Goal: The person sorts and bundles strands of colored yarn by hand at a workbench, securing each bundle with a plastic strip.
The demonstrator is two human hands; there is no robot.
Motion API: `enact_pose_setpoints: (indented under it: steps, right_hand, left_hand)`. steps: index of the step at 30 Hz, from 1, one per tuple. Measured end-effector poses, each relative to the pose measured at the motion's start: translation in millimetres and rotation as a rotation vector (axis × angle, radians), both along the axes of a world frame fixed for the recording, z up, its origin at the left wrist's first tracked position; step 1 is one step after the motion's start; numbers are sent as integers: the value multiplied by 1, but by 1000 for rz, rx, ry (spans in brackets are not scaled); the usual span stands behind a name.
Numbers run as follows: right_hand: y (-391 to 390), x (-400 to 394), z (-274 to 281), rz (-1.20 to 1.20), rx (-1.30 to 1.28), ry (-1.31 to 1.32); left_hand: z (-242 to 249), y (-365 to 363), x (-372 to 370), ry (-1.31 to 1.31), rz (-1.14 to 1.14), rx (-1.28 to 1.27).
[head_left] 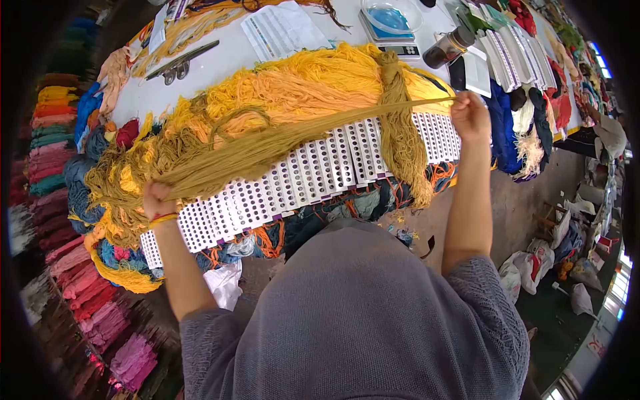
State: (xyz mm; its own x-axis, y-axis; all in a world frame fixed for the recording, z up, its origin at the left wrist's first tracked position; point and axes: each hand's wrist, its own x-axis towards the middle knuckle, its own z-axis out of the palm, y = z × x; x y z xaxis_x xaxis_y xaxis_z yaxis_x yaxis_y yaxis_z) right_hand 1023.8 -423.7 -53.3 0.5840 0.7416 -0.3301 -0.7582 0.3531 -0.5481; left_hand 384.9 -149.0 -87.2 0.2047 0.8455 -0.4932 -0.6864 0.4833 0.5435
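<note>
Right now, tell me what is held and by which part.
A long olive-gold yarn hank, stretched between both hands. The right hand pinches its narrow end; the left hand holds its wider opposite portion, the exact grip partly hidden.

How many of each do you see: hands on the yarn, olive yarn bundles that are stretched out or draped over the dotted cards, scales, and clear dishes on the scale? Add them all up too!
Hands: 2 (left hand, right hand)
Olive bundles: 2 (stretched olive bundle, draped olive bundle)
Scale: 1
Clear dish: 1
Total: 6
</note>
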Motion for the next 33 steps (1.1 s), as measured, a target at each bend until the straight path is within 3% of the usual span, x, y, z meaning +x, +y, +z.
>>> enact_pose_setpoints:
  steps: [2, 4, 5, 6, 7, 10, 11, 13, 14, 15, 16, 17, 18, 19, 20, 21, 23, 25, 29, 31, 33]
  right_hand:
    - [-21, 45, -15, -125, -65, 17]
    - [-52, 100, -27, -221, -181, -125]
    - [-70, 126, -28, -233, -105, -149]
    - [-113, 205, -49, 167, 174, 173]
    - [-124, 220, -41, 168, 172, 175]
    - [-146, 244, 37, -648, -303, -432]
    - [-147, 246, 58, -916, -461, -636]
    - [-104, 178, 77, -697, -498, -832]
    - [-75, 121, 73, -594, -825, -1410]
    - [-47, 70, 60, -423, -1143, -1984]
    - [-26, 51, 13, -301, -738, -1272]
    - [-6, 7, -2, 22, -885, -1484]
    - [7, -25, -53, 112, -798, -1426]
    - [30, -81, -51, 263, -692, -992]
    - [43, -110, -54, 487, -747, -1118]
    - [51, -136, -60, 572, -780, -1131]
    - [58, -160, -90, 693, -732, -1306]
    - [63, -168, -99, 686, -561, -1434]
    - [69, -169, -112, 647, -623, -1676]
    - [70, -167, -112, 698, -632, -1767]
    - [71, -166, -110, 748, -637, -1857]
  left_hand:
    - [18, 16, -20, 442, 217, 13]
    - [22, 46, -66, 583, 299, 44]
    - [23, 64, -100, 727, 333, 87]
    - [29, 77, -127, 869, 367, 132]
    - [40, 86, -151, 870, 367, 130]
    - [98, 109, -192, 1132, 514, 249]
    - [122, 94, -151, 1100, 379, 249]
    - [149, 43, -19, 1073, 240, 240]
    - [159, -19, 87, 830, 132, 197]
    - [117, -25, 75, 724, -320, 436]
    - [83, -33, 101, 418, -470, 308]
    - [61, -53, 138, 196, -578, 162]
    - [23, -67, 166, 108, -724, 142]
    - [13, -93, 213, 405, -637, 175]
    - [-24, -105, 238, 232, -690, 225]
    - [-33, -114, 262, 352, -797, -12]
    - [-44, -129, 303, 483, -925, 17]
    - [-58, -132, 320, 624, -1004, 110]
    - [-73, -126, 338, 863, -1003, 218]
    - [-79, -128, 344, 832, -973, 211]
    - [-82, -127, 347, 946, -1030, 406]
